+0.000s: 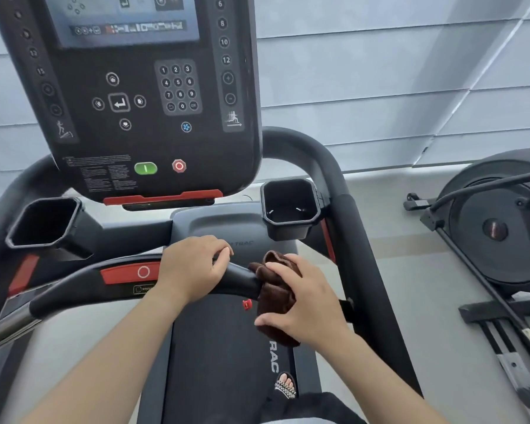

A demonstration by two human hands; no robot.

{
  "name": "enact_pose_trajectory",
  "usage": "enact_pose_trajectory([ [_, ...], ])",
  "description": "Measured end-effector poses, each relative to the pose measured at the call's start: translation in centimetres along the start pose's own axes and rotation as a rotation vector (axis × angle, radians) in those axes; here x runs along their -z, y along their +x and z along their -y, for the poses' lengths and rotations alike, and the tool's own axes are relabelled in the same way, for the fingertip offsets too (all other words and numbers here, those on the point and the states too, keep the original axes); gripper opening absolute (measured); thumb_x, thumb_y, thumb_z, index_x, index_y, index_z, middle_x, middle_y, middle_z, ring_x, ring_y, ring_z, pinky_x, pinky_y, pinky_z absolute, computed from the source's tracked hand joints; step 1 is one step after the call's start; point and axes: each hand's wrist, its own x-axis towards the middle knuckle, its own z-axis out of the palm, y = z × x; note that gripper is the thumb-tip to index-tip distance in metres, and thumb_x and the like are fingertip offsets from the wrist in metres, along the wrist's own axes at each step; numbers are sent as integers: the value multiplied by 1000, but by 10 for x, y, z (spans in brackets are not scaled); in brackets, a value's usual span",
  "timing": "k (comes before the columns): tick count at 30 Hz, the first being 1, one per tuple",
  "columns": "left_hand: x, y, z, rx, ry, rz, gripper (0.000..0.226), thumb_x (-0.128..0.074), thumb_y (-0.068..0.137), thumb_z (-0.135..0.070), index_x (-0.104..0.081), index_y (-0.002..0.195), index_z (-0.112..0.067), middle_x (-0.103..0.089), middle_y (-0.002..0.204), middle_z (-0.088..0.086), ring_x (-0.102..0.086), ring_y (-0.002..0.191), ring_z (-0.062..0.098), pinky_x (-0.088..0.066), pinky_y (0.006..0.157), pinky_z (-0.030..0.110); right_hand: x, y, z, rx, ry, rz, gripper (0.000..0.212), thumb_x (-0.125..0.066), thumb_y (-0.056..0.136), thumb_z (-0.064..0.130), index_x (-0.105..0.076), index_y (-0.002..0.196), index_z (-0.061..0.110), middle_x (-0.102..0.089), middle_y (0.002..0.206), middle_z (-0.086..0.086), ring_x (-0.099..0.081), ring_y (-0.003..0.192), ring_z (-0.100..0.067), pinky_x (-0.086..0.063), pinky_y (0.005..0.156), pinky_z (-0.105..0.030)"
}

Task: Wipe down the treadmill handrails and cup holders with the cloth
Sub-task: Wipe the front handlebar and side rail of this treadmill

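Note:
A black front handrail curves across the treadmill in front of me. My left hand rests curled over its middle, just right of a red stop panel. My right hand grips a dark brown cloth that is bunched around the right end of that bar. Two black cup holders sit higher up: the left cup holder and the right cup holder. The right side handrail runs down past my right wrist.
The console with keypad, green and red buttons hangs above the bar. The treadmill belt and my sandalled foot lie below. Another exercise machine stands to the right. Window blinds fill the background.

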Motion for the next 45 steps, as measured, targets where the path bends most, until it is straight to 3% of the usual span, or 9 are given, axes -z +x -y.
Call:
enact_pose_trajectory([
  [5,0,-3,1,-42,-6,-6,46,-21,81,-42,-65,78,-32,-67,80,-11,-58,75,14,-46,59,34,11,-11,-19,-17,-84,83,81,-83,55,39,-48,128,38,-40,136,8,-36,124,-18,-33,105,-31],
  [11,6,-6,-1,-108,29,-11,42,-25,84,-36,-65,77,-27,-65,80,-5,-55,71,19,-43,64,37,-10,-22,-1,-65,-62,-187,63,-81,59,26,-60,118,28,-51,125,2,-45,116,-21,-39,102,-35],
  [20,15,-10,8,-262,72,64,36,-28,95,-34,-61,91,-23,-62,89,-3,-54,78,22,-42,70,38,-47,-7,35,-68,-159,-401,61,-82,57,30,-59,114,30,-56,123,-1,-54,108,-26,-41,95,-32],
  [23,18,-10,10,-303,55,82,35,-28,96,-34,-61,95,-23,-63,94,-2,-56,83,24,-42,71,37,-45,-10,30,-116,-163,-406,52,-76,62,32,-62,112,29,-57,122,-1,-54,107,-26,-46,92,-36],
  [27,22,-13,16,-370,16,98,34,-28,96,-35,-59,107,-25,-64,104,-2,-56,90,24,-41,75,37,-37,-23,20,-235,-169,-426,54,-80,57,27,-65,109,27,-57,119,-1,-55,104,-24,-37,91,-23],
  [31,24,-20,24,-414,10,85,35,-28,96,-38,-54,117,-27,-63,110,-3,-56,93,22,-40,76,36,-28,-35,12,-347,-191,-400,52,-80,57,21,-66,107,25,-58,120,0,-56,104,-26,-37,93,-26],
  [34,25,-20,28,-423,-27,117,35,-30,96,-39,-51,121,-27,-62,113,-4,-55,95,20,-41,80,35,-21,-35,15,-377,-84,-370,49,-80,59,25,-65,104,37,-55,116,15,-54,106,-9,-39,95,-20],
  [37,28,-14,28,-417,-84,176,35,-32,95,-39,-52,120,-26,-62,113,-3,-56,98,20,-41,81,34,-15,-23,26,-295,38,-380,53,-85,56,28,-63,101,46,-53,111,29,-50,104,12,-30,88,1],
  [45,34,22,27,-297,-238,204,25,-40,92,-37,-60,103,-27,-62,103,-5,-56,98,17,-48,81,39,10,39,24,-116,158,-283,58,-84,55,40,-62,109,43,-54,115,31,-53,109,7,-36,90,-4],
])
